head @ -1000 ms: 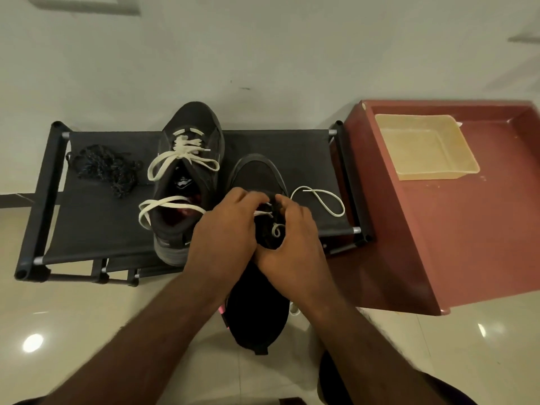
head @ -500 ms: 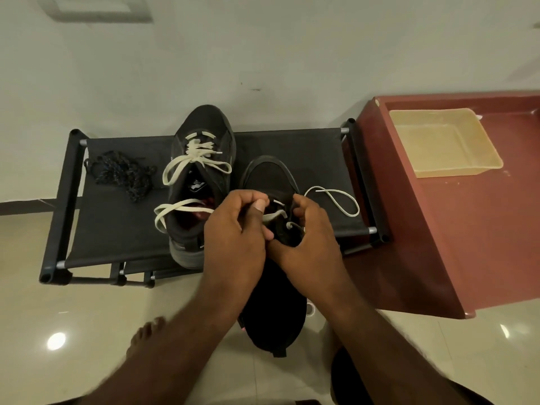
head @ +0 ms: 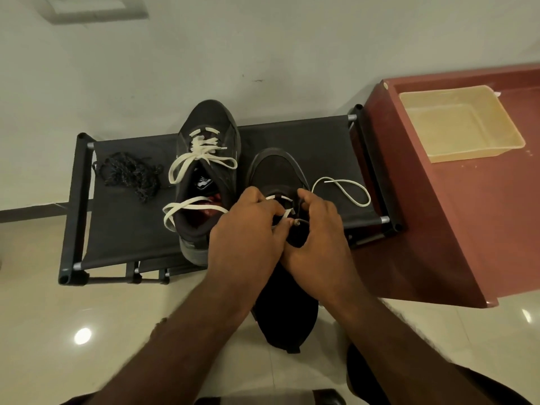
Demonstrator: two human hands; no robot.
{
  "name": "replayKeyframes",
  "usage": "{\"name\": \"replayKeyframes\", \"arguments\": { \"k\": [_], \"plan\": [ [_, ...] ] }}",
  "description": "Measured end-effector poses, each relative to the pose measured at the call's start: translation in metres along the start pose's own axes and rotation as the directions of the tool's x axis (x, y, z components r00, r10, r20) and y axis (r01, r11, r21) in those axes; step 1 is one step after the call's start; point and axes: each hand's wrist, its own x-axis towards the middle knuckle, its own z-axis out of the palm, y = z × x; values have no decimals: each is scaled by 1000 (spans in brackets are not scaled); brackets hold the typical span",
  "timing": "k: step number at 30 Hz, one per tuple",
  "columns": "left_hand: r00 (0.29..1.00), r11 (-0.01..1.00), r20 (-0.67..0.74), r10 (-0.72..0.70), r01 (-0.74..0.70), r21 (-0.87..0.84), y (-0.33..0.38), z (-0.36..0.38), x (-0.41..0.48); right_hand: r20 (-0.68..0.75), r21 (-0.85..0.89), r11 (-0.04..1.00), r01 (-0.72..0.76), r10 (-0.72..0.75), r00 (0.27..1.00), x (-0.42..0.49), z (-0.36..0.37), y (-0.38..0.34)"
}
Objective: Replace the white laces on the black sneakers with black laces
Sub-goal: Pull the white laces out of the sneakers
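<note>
Two black sneakers sit on a black fabric shoe rack. The left sneaker is laced with a loose white lace. The right sneaker juts past the rack's front edge with its heel over the floor. Both hands are over its eyelets. My left hand pinches its white lace near the tongue. My right hand grips the sneaker's side, its thumb beside a lace tip. The lace's free end loops on the rack to the right. A heap of black laces lies on the rack's left part.
A red-brown plastic table stands close on the right, touching the rack's end. On it rests a shallow beige tray. A white wall runs behind the rack. Glossy cream floor tiles lie in front.
The hands stayed on the right sneaker's eyelets. My left fingers shifted along the white lace and my right thumb moved nearer the lace tip. The camera drifted slightly.
</note>
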Motion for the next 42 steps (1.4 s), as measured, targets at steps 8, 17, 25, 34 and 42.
{"name": "replayKeyframes", "arguments": {
  "k": [8, 17, 25, 34, 42],
  "plan": [
    [950, 789, -266, -162, -37, -613, 6, -6, 3, -18, 30, 999, -24, 24, 1000, 2, 1, -2],
    [998, 987, 14, -66, 67, -149, -9, 7, 1, -28, -37, 999, 7, -8, 1000, -2, 7, -3],
    [996, 893, -83, -35, -6, -450, 0, 2, 2, 1, 11, 1000, -18, 18, 1000, 0, 2, -3],
    [957, 769, -288, -39, -156, -620, 4, -4, -1, -30, 35, 999, -33, 34, 999, -1, 4, -4],
    [994, 983, -3, 114, -113, -142, -3, 6, 4, -20, -7, 1000, -18, 18, 1000, -1, 6, -3]
  ]
}}
